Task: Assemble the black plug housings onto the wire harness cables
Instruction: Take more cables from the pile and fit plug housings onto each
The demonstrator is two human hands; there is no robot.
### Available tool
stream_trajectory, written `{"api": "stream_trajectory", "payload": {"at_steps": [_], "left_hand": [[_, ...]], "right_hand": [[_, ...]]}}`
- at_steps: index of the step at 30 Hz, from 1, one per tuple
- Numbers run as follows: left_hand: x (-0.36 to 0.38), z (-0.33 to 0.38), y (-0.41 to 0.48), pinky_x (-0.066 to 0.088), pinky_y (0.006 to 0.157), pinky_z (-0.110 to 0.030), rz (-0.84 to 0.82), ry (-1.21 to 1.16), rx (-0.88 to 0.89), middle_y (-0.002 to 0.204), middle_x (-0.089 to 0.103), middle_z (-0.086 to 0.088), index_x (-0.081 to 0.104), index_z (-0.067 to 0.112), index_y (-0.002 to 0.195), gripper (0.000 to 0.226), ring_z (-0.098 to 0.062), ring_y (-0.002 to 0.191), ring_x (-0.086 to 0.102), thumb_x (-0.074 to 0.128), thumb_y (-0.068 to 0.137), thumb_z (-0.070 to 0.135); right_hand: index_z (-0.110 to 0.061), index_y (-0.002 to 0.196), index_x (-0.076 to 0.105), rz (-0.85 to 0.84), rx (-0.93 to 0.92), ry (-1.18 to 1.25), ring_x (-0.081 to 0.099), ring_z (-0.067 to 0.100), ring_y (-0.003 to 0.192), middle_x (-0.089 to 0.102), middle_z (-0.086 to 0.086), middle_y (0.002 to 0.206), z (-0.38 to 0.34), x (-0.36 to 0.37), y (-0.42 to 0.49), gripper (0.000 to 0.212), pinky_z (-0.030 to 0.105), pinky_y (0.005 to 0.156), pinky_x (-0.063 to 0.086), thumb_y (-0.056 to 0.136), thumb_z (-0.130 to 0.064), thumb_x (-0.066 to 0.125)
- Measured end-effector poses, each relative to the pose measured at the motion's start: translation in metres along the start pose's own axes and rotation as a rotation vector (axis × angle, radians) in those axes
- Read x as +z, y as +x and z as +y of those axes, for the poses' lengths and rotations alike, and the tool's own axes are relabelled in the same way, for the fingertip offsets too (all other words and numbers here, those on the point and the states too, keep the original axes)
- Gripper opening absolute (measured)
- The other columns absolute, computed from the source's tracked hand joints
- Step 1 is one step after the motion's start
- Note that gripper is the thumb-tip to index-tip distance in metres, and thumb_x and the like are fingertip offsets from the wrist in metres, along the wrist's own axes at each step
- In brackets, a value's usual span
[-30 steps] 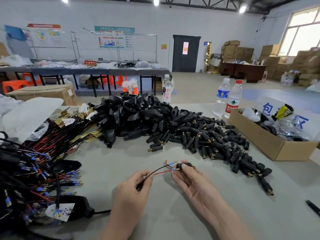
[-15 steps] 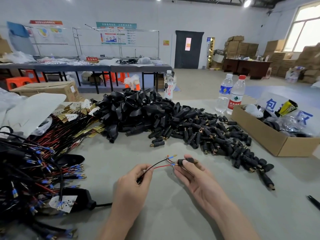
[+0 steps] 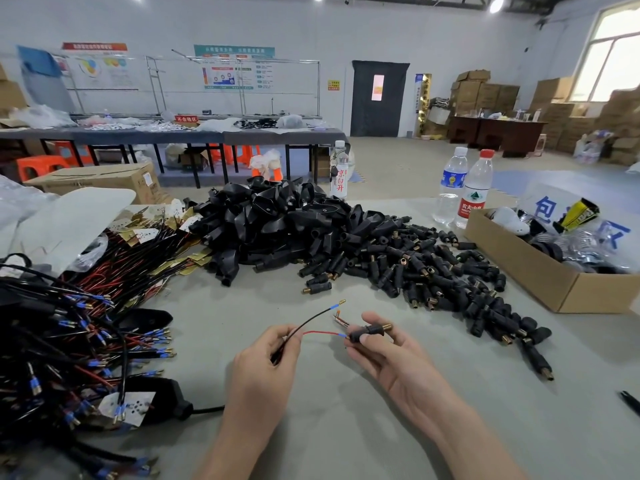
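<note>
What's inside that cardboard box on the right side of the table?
On top lie a white rounded object, a yellow-and-black packet and clear bags holding dark and shiny parts. The near wall of the cardboard box and those bags cover whatever sits deeper.

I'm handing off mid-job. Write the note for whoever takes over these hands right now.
Left hand pinches the harness cable just behind its split wires.
Right hand holds one small plug housing between thumb and fingers.
Red wire tip meets the housing's rear; whether it is seated, cannot tell. Black wire tip hangs free, no housing on it.
Left to do: finish this cable, then the cable pile at the left, using the loose housings heaped beyond.
</note>
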State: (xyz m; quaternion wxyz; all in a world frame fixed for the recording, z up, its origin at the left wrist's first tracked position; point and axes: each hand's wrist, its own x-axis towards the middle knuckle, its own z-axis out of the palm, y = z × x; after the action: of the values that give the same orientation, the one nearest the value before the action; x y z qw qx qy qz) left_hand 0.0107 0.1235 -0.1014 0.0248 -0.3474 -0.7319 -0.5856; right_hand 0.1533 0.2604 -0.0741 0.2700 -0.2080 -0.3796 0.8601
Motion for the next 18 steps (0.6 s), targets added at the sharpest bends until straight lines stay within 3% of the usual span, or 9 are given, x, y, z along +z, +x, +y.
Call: {"api": "stream_trajectory", "payload": {"at_steps": [4, 8, 11, 15, 18], "left_hand": [[0.0002, 0.0020, -0.0007, 0.055, 0.067, -0.044, -0.006, -0.015, 0.008, 0.071, 0.069, 0.011, 0.064, 0.045, 0.093, 0.014, -0.022, 0.068, 0.063, 0.056, 0.085, 0.053], [0.0000, 0.0021, -0.0011, 0.049, 0.056, -0.039, -0.017, -0.036, 0.013, 0.074, 0.068, -0.003, 0.065, 0.043, 0.093, 0.019, -0.025, 0.062, 0.057, 0.055, 0.084, 0.057], [-0.0001, 0.0028, -0.0004, 0.041, 0.050, -0.034, -0.042, -0.041, 0.009, 0.067, 0.062, -0.006, 0.066, 0.039, 0.095, 0.020, -0.014, 0.053, 0.046, 0.056, 0.086, 0.055], [-0.0001, 0.0029, -0.0001, 0.049, 0.059, -0.043, -0.080, -0.056, -0.022, 0.070, 0.066, -0.008, 0.067, 0.035, 0.095, 0.016, -0.030, 0.062, 0.055, 0.059, 0.090, 0.049], [-0.0015, 0.0037, -0.0003, 0.047, 0.056, -0.042, -0.106, -0.064, -0.015, 0.067, 0.064, -0.008, 0.067, 0.032, 0.095, 0.016, -0.020, 0.055, 0.050, 0.060, 0.093, 0.046]], "right_hand": [[0.000, 0.120, 0.057, -0.007, -0.014, -0.041, 0.072, 0.027, 0.096, 0.072, 0.019, 0.104, 0.0010, 0.0023, -0.0024, 0.031, 0.030, 0.078, 0.061, 0.092, 0.011, 0.055], [0.001, 0.119, 0.057, 0.017, -0.036, -0.046, 0.071, 0.027, 0.096, 0.073, 0.018, 0.103, 0.0015, 0.0026, -0.0019, 0.030, 0.027, 0.075, 0.060, 0.092, 0.013, 0.054], [0.000, 0.117, 0.057, 0.015, -0.032, -0.006, 0.072, 0.029, 0.096, 0.072, 0.021, 0.108, 0.0017, 0.0024, -0.0008, 0.028, 0.027, 0.072, 0.060, 0.092, 0.012, 0.054], [0.000, 0.116, 0.058, -0.017, -0.003, 0.106, 0.072, 0.033, 0.098, 0.069, 0.026, 0.114, 0.0008, 0.0039, -0.0002, 0.035, 0.030, 0.074, 0.061, 0.082, 0.008, 0.063], [0.001, 0.118, 0.058, -0.034, 0.019, 0.170, 0.072, 0.034, 0.099, 0.068, 0.028, 0.116, -0.0002, 0.0045, -0.0005, 0.044, 0.031, 0.075, 0.062, 0.075, 0.005, 0.067]]}}
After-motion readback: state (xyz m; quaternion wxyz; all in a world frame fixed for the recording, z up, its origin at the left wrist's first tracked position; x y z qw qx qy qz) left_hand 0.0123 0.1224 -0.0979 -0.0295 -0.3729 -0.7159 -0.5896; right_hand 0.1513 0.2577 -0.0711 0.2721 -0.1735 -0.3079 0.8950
